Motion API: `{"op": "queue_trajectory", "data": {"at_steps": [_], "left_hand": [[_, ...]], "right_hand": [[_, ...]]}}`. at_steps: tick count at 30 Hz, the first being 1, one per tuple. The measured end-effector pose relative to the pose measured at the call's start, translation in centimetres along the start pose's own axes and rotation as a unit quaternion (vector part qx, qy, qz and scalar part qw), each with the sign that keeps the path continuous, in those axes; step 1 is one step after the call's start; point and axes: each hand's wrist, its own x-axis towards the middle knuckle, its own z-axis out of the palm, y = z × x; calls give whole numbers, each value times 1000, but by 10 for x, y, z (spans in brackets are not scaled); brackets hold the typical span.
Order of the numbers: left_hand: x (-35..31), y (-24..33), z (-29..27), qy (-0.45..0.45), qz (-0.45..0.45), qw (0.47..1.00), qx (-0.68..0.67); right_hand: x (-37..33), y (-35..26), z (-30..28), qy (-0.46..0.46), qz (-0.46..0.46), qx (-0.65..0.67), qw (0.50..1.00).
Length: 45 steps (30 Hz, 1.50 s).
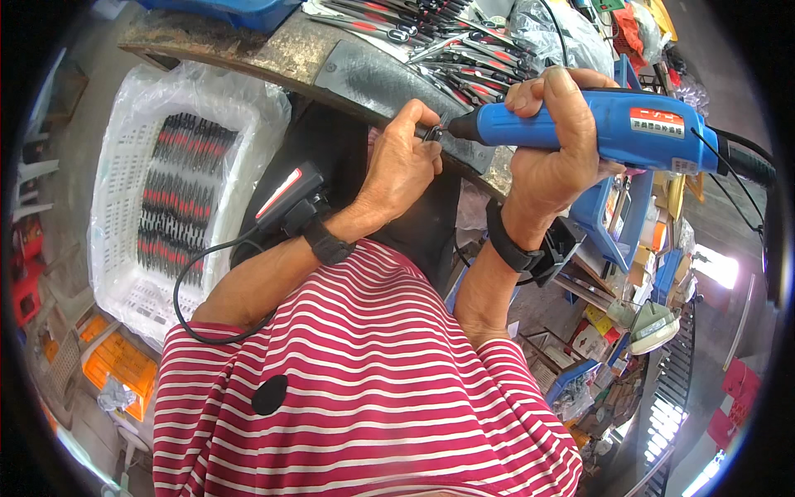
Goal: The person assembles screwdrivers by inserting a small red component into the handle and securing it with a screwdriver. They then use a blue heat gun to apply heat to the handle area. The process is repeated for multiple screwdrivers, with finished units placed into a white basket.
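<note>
My right hand (571,124) is wrapped round a blue electric screwdriver (617,124), held nearly level over the bench edge. Its black nose points left, toward my left hand (396,166). Thumb and forefinger of the left hand pinch a small dark metal piece (432,133) right at the driver's tip. Whether the bit touches the piece is too small to tell. Beneath both hands lies a dark worn pad (360,74) along the bench edge. Beyond it is a heap of slim black, red and silver pieces (472,58).
Left of me stands a white plastic basket (112,207), lined with clear film, with rows of slim black-and-red pieces inside. A blue tray (236,12) sits on the wooden bench (277,51). At right are a blue bin (592,211) and the driver's black cable (749,166).
</note>
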Motion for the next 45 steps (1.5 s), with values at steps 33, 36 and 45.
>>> {"op": "queue_trajectory", "data": {"at_steps": [33,36,45], "left_hand": [[-2,-13,1,42,53,994,81],[1,-11,-1,21,57,996,66],[-9,14,-21,-55,7,998,0]], "right_hand": [[-3,15,-8,-113,-156,-146,970],[-5,10,-14,-74,-151,-170,971],[3,-31,-27,77,136,5,988]]}}
